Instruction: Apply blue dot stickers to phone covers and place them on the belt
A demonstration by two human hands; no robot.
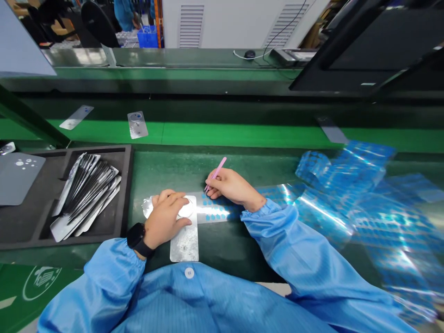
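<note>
My left hand (165,218) lies over a silver metal plate (184,243), its fingers curled across a round white patch (186,209) and gripping the plate. A black smartwatch (136,239) sits on that wrist. My right hand (231,186) pinches pink tweezers (215,174), their tips down at the upper edge of a transparent film strip (217,210) printed with small blue dots. The strip runs under my left hand at one end and joins a large, shiny, crumpled film sheet (364,203) at the right.
A dark foam tray (83,196) at the left holds a stack of metal plates. Further plates (137,125) lie on a green conveyor belt (225,134) beyond the bench. Black monitors stand at the upper right, and a person and blue crate are in the background.
</note>
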